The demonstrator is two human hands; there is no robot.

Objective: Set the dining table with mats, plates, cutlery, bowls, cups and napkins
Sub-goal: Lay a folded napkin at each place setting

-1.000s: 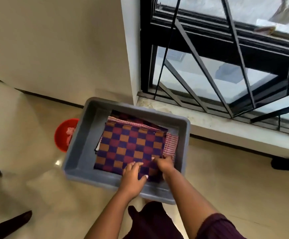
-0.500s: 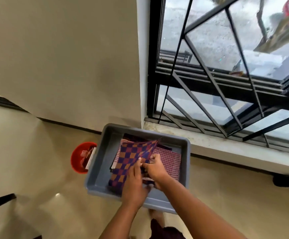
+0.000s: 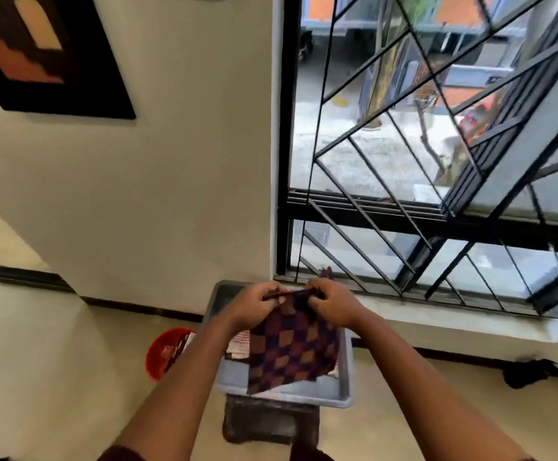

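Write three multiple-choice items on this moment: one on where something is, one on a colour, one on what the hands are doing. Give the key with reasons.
1. Where is the red bucket?
A. on the floor, left of the grey tub
B. on the window ledge
C. inside the tub

2. What colours are the checks on the lifted checked cloth?
A. green and white
B. purple and orange
C. plain black

3. How is the cloth held?
A. left hand only
B. lying loose in the tub
C. left hand and right hand both grip its top edge

Key: 1 A, it stands beside the tub's left wall. 2 B, the squares show it. 3 C, the cloth hangs from both hands.
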